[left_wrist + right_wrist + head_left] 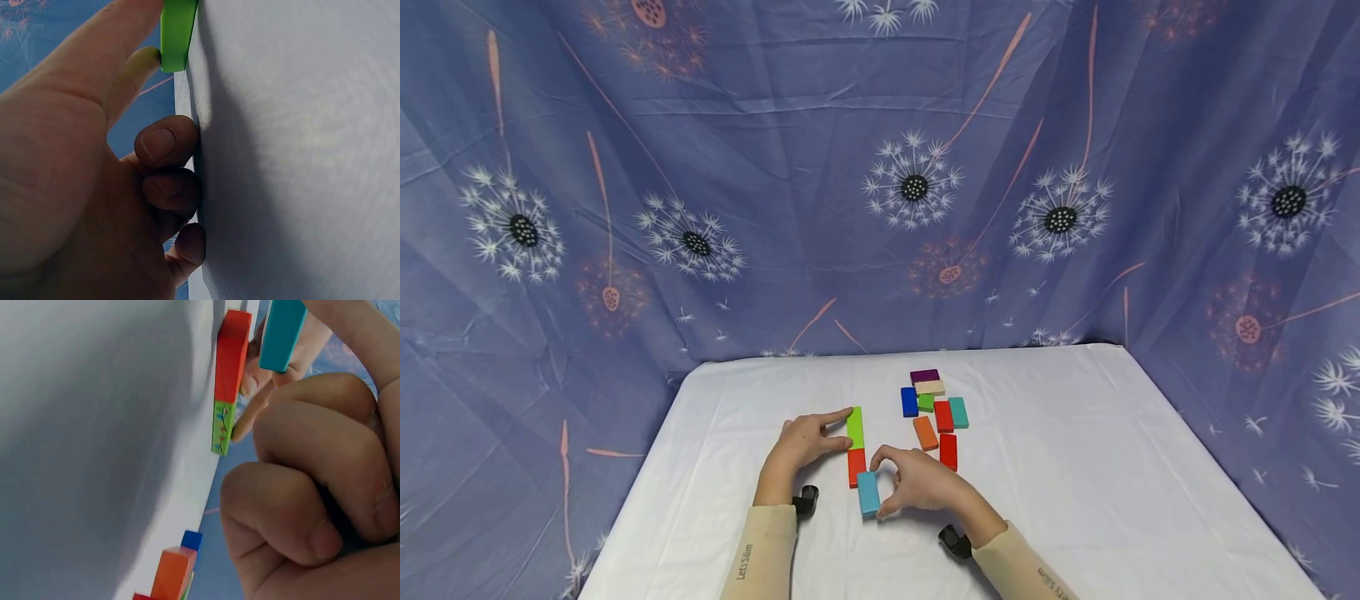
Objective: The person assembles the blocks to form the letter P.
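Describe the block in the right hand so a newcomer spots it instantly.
Over the white tablecloth, find the right hand. It pinches a light-blue block, whose colour sets it apart from the nearby red block and lime-green block.

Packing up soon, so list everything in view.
Lime block: 1, lime, left of centre
Light-blue block: 1, light blue, nearest person
Red blocks: 3, red, one adjoining lime block, two clustered right
Purple, cream, dark-blue, green, orange, teal blocks: 1 each, as named, clustered right
Tablecloth: 1, white, underneath
Curtain: 1, patterned blue, behind
Wrist cameras: 2, black, on wrists
Sleeves: 2, beige, on arms
Left hand: 1, bare, touching lime block
Right hand: 1, bare, pinching light-blue block
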Action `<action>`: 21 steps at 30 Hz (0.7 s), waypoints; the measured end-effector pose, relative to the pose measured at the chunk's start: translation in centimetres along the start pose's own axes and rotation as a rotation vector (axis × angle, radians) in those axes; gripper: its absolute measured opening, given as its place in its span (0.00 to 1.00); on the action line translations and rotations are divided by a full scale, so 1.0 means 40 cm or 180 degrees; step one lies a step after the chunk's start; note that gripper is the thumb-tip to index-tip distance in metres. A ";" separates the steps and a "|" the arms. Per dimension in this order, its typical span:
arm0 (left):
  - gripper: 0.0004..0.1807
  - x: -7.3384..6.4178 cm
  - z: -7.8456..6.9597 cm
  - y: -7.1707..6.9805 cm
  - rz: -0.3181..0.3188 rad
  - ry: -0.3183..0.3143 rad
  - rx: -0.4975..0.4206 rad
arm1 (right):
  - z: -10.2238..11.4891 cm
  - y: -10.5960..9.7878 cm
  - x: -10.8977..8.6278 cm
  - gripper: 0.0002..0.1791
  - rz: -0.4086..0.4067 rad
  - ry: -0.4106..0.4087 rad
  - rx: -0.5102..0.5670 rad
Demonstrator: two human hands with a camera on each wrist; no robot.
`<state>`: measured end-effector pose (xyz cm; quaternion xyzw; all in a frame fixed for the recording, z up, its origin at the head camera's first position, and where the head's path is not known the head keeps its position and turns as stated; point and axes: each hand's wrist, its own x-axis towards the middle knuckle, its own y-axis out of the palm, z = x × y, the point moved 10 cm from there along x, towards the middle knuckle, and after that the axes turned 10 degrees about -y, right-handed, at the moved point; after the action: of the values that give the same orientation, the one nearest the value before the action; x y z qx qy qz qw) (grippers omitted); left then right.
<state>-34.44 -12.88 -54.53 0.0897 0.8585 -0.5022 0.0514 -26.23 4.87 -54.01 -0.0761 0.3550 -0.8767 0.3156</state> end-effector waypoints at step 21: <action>0.37 -0.001 0.000 -0.001 -0.0041 -0.0007 0.0032 | 0.013 0.070 0.011 0.32 0.0145 0.0100 -0.0500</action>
<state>-34.42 -12.91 -54.50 0.0839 0.8565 -0.5069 0.0485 -25.00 2.78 -55.56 -0.0787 0.4292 -0.8399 0.3229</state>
